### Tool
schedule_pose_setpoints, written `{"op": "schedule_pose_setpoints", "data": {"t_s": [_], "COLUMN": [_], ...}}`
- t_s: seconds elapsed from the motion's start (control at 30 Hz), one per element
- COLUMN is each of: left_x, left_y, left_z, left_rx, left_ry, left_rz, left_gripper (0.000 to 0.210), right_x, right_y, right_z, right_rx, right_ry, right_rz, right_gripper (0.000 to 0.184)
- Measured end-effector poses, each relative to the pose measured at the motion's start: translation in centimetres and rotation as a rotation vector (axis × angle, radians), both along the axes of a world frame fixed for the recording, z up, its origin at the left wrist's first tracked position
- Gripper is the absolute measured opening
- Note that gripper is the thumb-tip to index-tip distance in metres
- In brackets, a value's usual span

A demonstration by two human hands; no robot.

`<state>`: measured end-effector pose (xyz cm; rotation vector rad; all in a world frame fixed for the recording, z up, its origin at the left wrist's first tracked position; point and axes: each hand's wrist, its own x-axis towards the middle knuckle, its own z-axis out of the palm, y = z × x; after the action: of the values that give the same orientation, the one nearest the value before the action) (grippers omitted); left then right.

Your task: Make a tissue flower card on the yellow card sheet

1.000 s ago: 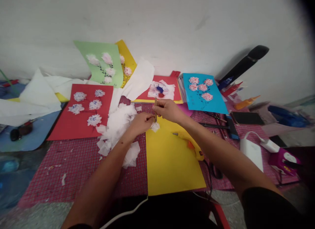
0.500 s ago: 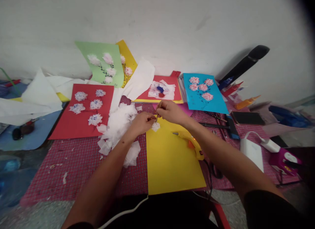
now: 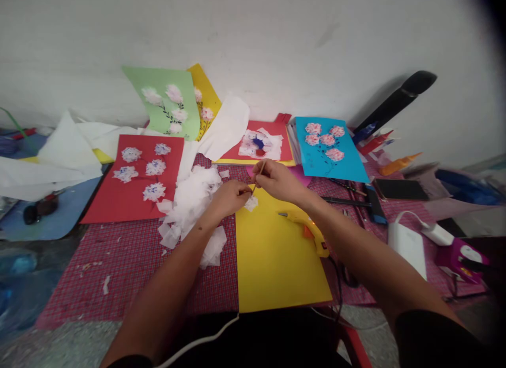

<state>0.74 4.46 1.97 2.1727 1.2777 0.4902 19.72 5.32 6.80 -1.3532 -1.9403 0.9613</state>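
Observation:
My right hand [image 3: 274, 181] pinches a thin wooden stick [image 3: 258, 176] over the top of a yellow sheet [image 3: 282, 273]. The stick leans, with its lower end at the fingertips of my left hand [image 3: 229, 199]. Those left fingers are pressed together, and what lies between them is too small to make out. Just below the fingertips, a small tuft of white tissue paper [image 3: 251, 203] sits at the sheet's upper left corner. Left of my left hand lies a loose heap of white tissue pieces [image 3: 193, 196]. A yellow glue gun [image 3: 304, 220] rests on the sheet, beside my right forearm.
Paper-flower pictures stand around: a red sheet [image 3: 103, 199], a green sheet [image 3: 138, 80] and a blue sheet [image 3: 351, 167]. A paint-stained tissue [image 3: 272, 146] lies behind my hands. On the right are a hammer [image 3: 375, 204], paint bottles [image 3: 399, 164] and a white power adapter [image 3: 407, 247].
My right fingers have shifted slightly at the stick, which now leans more to the right with more of its length showing. My left hand stays nearly in place.

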Motion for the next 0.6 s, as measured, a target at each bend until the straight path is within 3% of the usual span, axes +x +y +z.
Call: {"op": "schedule_pose_setpoints", "data": {"t_s": [0.6], "left_x": [0.18], "left_y": [-0.08], "left_z": [-0.14], "left_rx": [0.004], "left_ry": [-0.006], "left_rz": [0.018], "left_gripper": [0.024], "right_x": [0.02], "right_y": [-0.19], "right_z": [-0.24], "right_rx": [0.008], "right_ry": [0.020], "right_rz": [-0.008], "right_gripper": [0.005]}}
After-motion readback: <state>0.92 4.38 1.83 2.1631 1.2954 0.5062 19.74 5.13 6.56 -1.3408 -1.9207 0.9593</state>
